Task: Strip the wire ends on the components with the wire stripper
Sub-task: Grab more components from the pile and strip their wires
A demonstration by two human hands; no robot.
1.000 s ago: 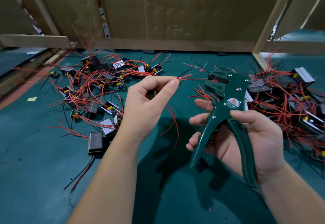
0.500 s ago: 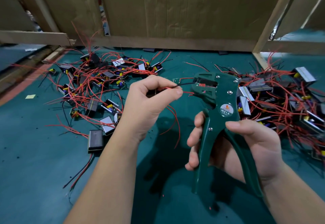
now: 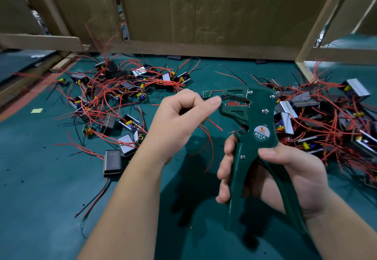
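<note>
Wire stripper (image 3: 263, 116), dark green, round W01A label (image 3: 260, 134)

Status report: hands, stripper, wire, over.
Left hand pinches wire, end at stripper head. Right hand grips stripper handles. Nothing in the way.

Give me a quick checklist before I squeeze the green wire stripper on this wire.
1. Wire held: the left hand pinches the thin black wire: ok.
2. Wire end reaches into the mouth of the green plier-shaped wire stripper: ok.
3. Tool grip: the right hand wraps both handles: ok.
4. Left fingertips clear of the stripper's head: not ok, they sit right beside it.
5. Depth of wire between the blades: cannot tell.
</note>
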